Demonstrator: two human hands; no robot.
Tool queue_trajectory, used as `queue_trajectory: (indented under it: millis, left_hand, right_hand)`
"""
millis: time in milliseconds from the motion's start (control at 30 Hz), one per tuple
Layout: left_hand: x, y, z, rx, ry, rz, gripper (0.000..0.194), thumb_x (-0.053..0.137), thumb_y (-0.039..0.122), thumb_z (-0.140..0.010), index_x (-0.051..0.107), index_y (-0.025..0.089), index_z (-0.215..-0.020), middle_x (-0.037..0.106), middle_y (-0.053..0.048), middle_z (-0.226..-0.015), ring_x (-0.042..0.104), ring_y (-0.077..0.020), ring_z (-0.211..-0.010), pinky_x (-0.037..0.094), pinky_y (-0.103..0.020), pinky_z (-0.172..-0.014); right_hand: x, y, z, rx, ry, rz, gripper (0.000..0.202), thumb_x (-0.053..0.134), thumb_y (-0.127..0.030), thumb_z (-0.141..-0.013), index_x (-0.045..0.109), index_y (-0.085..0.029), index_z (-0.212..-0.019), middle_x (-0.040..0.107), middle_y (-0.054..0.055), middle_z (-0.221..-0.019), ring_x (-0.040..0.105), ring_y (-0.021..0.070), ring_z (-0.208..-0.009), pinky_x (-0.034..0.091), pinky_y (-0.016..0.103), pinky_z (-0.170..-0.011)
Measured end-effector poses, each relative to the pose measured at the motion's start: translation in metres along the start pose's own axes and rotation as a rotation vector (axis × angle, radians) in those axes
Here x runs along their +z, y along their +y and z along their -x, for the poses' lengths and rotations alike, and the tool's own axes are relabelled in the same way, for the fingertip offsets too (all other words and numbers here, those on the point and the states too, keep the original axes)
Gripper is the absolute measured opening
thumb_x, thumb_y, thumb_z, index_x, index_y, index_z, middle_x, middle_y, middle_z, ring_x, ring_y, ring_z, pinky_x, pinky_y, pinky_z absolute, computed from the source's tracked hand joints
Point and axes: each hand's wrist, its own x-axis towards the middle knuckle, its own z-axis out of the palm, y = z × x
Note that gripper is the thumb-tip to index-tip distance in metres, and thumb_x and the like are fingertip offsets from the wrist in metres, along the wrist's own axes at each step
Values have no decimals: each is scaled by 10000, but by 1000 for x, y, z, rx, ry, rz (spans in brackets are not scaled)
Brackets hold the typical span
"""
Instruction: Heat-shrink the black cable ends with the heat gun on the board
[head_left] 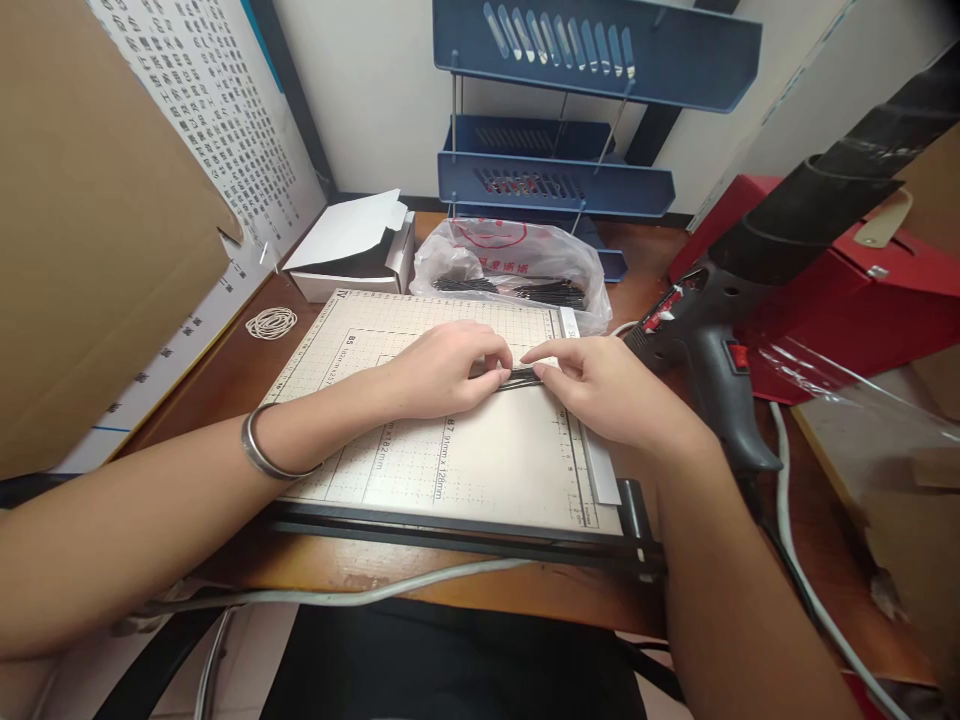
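Thin black strands [523,379] lie in a small bundle over the upper right part of a cream paper cutter board [487,460] printed with grid lines. My left hand [457,368] pinches the left end of the bundle between thumb and fingertips. At its right end is my right hand [596,385], thumb tip against the strands and index finger stretched out just above them. More black strands [551,291] lie in a clear plastic bag [517,240] behind the board.
A white box [349,245] and a loop of pale rubber bands [271,323] sit at the back left. Blue trays [555,182] stand behind. On the right are a black heat gun [731,380], a red box [847,300] and cables.
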Motion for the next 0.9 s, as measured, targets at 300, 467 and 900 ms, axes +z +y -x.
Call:
queue_trajectory:
  millis: [300,467,900]
  left_hand:
    - [-1,2,0,15,-7,-4,199,569,293,-955,728,174,-954,711,-47,-847,624,-203,-804,435,-340,-770]
    - [-7,4,2,34,-71,-50,228,661,365,-884,716,170,-989,686,-49,-877,611,-209,-821,438,-333,-758]
    - [-30,32,-37,40,-362,-536,204,553,70,-740,670,190,-624,571,-54,-542,504,-198,-538,398,-348,-604]
  right_hand:
    - [1,3,-1,40,-17,-8,393,439,-173,-956,770,-223,-1163,768,62,-1194,668,232,-1138,444,336,-976]
    - [1,1,0,45,-15,17,364,464,-169,-916,790,-235,-1064,783,52,-1051,671,218,-983,436,321,-850]
    - [2,12,-4,34,292,-70,367,459,-243,-872,781,-229,-1048,556,-17,-574,447,157,-579,309,308,-648]
